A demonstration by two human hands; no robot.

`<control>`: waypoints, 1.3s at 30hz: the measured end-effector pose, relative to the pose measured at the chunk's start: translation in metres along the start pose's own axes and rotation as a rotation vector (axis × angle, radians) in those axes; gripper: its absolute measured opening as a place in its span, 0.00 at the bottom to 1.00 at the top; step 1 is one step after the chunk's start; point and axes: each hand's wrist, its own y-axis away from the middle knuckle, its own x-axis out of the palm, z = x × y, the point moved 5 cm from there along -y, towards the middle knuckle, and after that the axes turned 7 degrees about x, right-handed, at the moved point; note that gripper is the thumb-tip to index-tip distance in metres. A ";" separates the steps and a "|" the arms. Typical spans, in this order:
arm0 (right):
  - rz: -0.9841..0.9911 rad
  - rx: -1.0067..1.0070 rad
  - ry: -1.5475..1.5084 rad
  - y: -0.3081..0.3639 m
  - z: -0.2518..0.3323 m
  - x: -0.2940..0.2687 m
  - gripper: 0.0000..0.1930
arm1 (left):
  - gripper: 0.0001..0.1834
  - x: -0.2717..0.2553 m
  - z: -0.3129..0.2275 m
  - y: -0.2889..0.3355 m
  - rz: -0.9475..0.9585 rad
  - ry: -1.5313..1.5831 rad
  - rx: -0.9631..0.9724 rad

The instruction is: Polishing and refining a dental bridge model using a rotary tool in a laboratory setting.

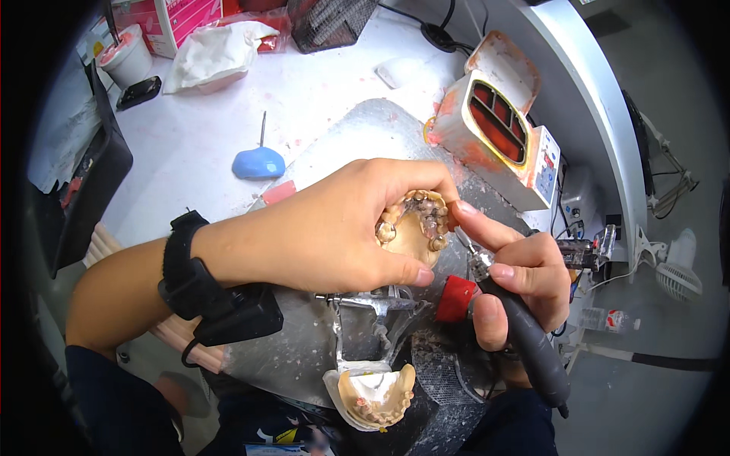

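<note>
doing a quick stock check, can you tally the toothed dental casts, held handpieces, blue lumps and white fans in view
Toothed dental casts: 2 (held cast, in the left hand; other cast, on the metal frame)
Held handpieces: 1, in the right hand
Blue lumps: 1
White fans: 1
Total: 5

Passage between blue lump [258, 163] and heater box [487, 144]; metal frame [380, 303] obstructs nearer side of left hand [338, 220].

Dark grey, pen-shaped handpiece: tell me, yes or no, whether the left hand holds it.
No, the right hand grips the dark grey handpiece, while the left hand holds the beige, toothed dental cast.
</note>
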 end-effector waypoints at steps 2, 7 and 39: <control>0.038 0.030 0.030 0.000 0.000 -0.001 0.12 | 0.20 0.000 0.001 0.000 -0.011 -0.011 -0.007; 0.093 0.054 0.093 -0.001 0.000 0.000 0.13 | 0.19 0.001 0.001 0.000 -0.034 -0.065 0.046; -0.080 -0.008 -0.008 -0.004 0.000 0.001 0.14 | 0.19 0.001 -0.001 0.003 -0.043 -0.086 -0.004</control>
